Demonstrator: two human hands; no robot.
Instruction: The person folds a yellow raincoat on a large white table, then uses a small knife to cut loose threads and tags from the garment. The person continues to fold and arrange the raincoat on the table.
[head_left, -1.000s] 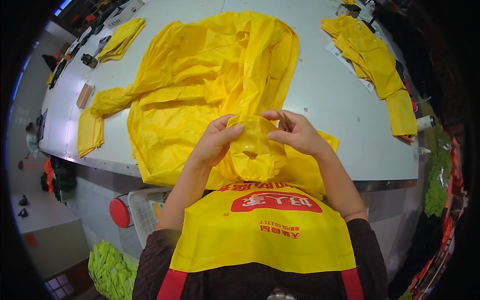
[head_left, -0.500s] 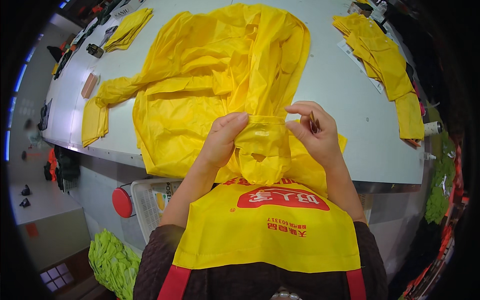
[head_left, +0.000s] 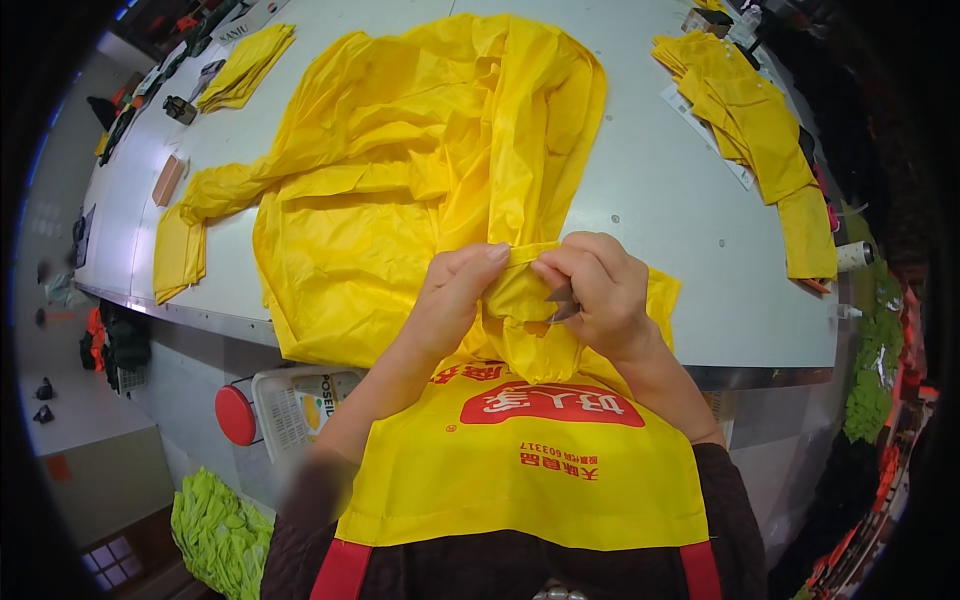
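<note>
A large yellow raincoat [head_left: 350, 225] of thin, creased fabric lies spread over the table, its near end hanging towards me. My left hand [head_left: 450, 295] pinches one end of a hemmed edge [head_left: 532, 254] on a narrow tube of it, probably a sleeve cuff. At the other end of that hem, my right hand [head_left: 605, 295] is closed with thumb and finger on the fabric. Small dark-bladed thread snips [head_left: 562, 302] stick out of the right palm, blades pointing left. Below the hem the cloth bunches up, with a dark gap in its folds.
Folded yellow pieces lie on the white table [head_left: 660, 200]: a long stack [head_left: 740, 115] at right, others at left. A pinkish block [head_left: 168, 181] sits near the left edge. Below stand a red stool [head_left: 235, 415] and a white basket [head_left: 285, 405]; light green cloth [head_left: 220, 530] lies lower left.
My right hand has closed in on the hem and now grips it; before, its finger and thumb were apart beside it. The snips' blades have swung to point left.
</note>
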